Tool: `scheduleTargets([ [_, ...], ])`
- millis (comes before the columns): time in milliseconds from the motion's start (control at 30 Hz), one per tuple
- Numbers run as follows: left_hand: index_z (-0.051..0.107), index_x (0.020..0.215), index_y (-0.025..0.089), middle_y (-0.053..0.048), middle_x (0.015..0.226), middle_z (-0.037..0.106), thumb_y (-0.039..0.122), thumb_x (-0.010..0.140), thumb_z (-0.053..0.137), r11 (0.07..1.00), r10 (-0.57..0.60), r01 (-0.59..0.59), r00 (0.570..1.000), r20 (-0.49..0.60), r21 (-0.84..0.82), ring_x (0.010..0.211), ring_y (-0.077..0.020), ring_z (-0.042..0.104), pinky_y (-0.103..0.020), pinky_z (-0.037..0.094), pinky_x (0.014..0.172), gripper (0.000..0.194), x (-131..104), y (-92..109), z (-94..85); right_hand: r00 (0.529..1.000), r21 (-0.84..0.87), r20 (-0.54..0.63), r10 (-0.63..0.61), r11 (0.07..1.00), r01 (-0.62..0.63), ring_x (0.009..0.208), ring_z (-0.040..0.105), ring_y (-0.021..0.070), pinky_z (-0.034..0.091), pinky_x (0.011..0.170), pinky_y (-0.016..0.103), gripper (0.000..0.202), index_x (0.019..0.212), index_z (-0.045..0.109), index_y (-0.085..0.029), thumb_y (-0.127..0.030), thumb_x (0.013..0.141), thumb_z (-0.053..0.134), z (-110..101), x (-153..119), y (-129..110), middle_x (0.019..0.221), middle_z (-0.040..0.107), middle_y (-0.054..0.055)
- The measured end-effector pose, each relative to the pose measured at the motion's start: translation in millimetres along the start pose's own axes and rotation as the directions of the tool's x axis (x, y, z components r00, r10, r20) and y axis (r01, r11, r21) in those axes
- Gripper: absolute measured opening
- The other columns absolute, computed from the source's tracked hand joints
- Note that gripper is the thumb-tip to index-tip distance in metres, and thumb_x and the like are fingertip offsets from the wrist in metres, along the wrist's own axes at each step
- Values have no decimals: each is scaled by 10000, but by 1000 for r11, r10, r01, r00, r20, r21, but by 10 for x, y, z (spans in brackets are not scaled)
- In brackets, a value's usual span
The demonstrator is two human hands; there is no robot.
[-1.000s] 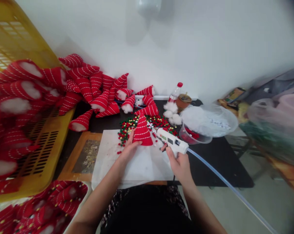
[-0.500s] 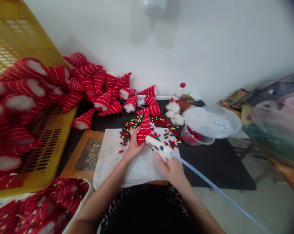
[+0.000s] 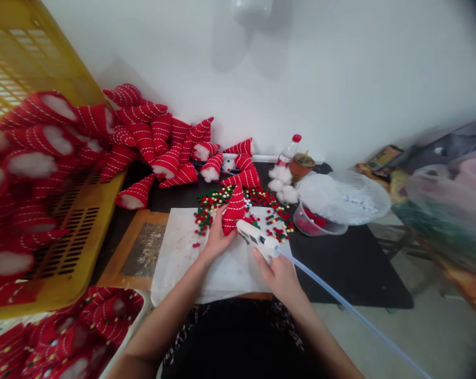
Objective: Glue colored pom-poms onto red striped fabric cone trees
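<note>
My left hand (image 3: pixel 217 238) grips a red cone (image 3: pixel 234 209) with white stitched lines, its tip pointing up. In my right hand (image 3: pixel 276 269) is a white glue gun (image 3: pixel 256 237), its front end close beside the lower right of the cone; whether they touch is unclear. A long translucent glue stick (image 3: pixel 340 300) runs from the gun's rear toward the lower right. Beneath both hands lies a white sheet (image 3: pixel 182 263). Small red, green, yellow and white pompoms (image 3: pixel 210 202) are scattered behind and around the cone.
Many red cones fill a yellow crate (image 3: pixel 80 242) at left and lie at the back. Below it, a white-rimmed bin (image 3: pixel 141 316) holds dotted cones. White fluff (image 3: pixel 281 184), a bottle (image 3: pixel 288 151), a brown cup (image 3: pixel 301 164) and a clear tub (image 3: pixel 320 229) stand at right.
Almost nothing differs. The red cone and the front of the glue gun have shifted very slightly to the right within the view.
</note>
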State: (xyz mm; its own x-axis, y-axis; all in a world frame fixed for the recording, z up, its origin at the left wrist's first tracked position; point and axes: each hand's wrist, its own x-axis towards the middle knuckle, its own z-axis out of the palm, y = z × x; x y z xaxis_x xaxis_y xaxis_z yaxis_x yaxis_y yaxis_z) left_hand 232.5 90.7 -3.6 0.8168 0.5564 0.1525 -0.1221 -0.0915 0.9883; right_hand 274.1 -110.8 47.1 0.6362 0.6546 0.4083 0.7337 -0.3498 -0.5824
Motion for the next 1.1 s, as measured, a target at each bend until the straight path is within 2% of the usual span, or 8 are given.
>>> scheduleTargets([
  [133, 530, 1361, 248, -107, 1479, 520, 224, 704, 808, 1000, -25, 25, 1000, -16, -5, 1377, -331, 498, -450, 320, 1195, 714, 2, -30, 4, 1000, 10, 19, 1, 1000, -1, 969, 752, 324, 617, 856, 417, 409, 1169, 687, -151, -453, 1065, 432, -23, 4, -9, 1072, 768, 165],
  [267, 484, 1415, 263, -105, 1490, 508, 256, 757, 781, 999, -35, 35, 999, -2, -18, 1389, -318, 488, -453, 325, 1199, 722, 0, -55, 8, 999, 21, 30, 18, 1000, -18, 995, 747, 317, 612, 890, 421, 384, 1174, 688, -170, -450, 1057, 452, -57, -13, -7, 1090, 766, 150],
  [433, 441, 1450, 284, -103, 1550, 453, 322, 788, 789, 988, -87, 89, 996, 23, -126, 1375, -306, 513, -433, 380, 1168, 748, -11, -48, 12, 999, 38, 2, 49, 998, -49, 1079, 729, 319, 603, 933, 428, 391, 1186, 687, -168, -459, 1055, 460, -96, -36, 18, 1128, 756, 163],
  [567, 408, 1476, 275, -113, 1511, 505, 321, 807, 761, 978, -125, 131, 991, 47, -163, 1311, -291, 566, -430, 421, 1129, 758, -12, -53, 14, 998, 57, 5, 64, 996, -65, 1068, 731, 326, 604, 920, 441, 384, 1184, 695, -166, -455, 1047, 482, -125, -16, 16, 1155, 752, 174],
  [800, 494, 1407, 279, -82, 1535, 475, 305, 763, 795, 989, -79, 80, 997, 14, -123, 1456, -308, 419, -420, 296, 1222, 711, -15, -49, 7, 997, 101, 48, 61, 993, -66, 1055, 738, 309, 604, 913, 400, 372, 1180, 693, -167, -437, 1045, 476, -67, 26, 0, 1133, 763, 156],
  [933, 501, 1406, 285, -76, 1518, 493, 301, 781, 781, 993, -59, 60, 998, 17, -102, 1430, -299, 448, -417, 294, 1220, 685, -17, -28, 3, 995, 67, 78, 62, 995, -67, 1067, 736, 326, 596, 945, 421, 381, 1159, 705, -173, -448, 1036, 471, -59, 44, -2, 1081, 774, 147],
  [1100, 470, 1430, 278, -98, 1531, 473, 373, 785, 791, 993, -66, 69, 997, 38, -99, 1415, -314, 458, -437, 325, 1205, 726, -4, -34, 4, 992, 147, 116, 59, 986, -76, 1093, 732, 311, 593, 941, 394, 335, 1157, 698, -187, -419, 1034, 489, -108, 27, -36, 1143, 764, 138],
])
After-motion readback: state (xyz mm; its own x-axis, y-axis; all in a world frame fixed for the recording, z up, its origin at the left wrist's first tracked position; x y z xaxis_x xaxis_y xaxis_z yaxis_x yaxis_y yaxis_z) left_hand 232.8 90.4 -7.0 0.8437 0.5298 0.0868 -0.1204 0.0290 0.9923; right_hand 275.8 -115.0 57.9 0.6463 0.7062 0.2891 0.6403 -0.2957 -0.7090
